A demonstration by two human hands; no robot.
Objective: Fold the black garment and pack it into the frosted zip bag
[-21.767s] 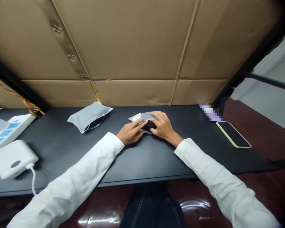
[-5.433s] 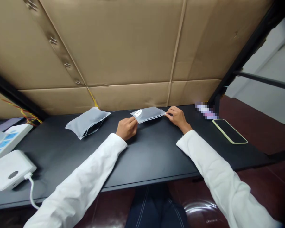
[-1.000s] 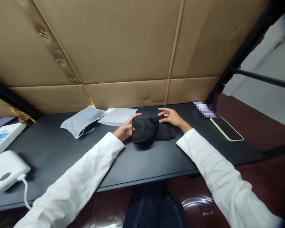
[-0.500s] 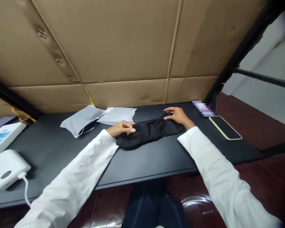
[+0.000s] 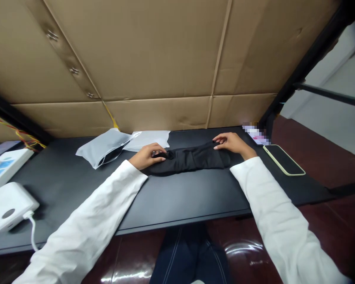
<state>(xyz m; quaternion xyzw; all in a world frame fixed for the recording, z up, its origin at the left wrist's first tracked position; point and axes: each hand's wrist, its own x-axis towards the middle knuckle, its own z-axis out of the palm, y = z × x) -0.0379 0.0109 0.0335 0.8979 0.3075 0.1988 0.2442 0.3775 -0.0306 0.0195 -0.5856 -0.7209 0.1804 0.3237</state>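
A long piece of black cloth (image 5: 192, 158) lies stretched sideways on the black table (image 5: 177, 201). My left hand (image 5: 149, 156) pinches its left end, where a bit of the fabric is bunched between thumb and fingers. At the upper right edge of the cloth, my right hand (image 5: 229, 144) grips it between thumb and fingertips. Both hands rest low over the table, and the cloth sags a little toward me between them.
Behind my left hand lie a grey-white pouch (image 5: 105, 148) and a flat translucent bag (image 5: 149, 139). A phone (image 5: 284, 159) is at the right. White power bank with cable (image 5: 10, 207) and power strip (image 5: 7, 167) sit at the left. Cardboard (image 5: 154, 51) stands behind.
The left end of the cloth has moved slightly away from me, and the cloth lies straighter. My right hand has shifted slightly right. The view has shifted a little.
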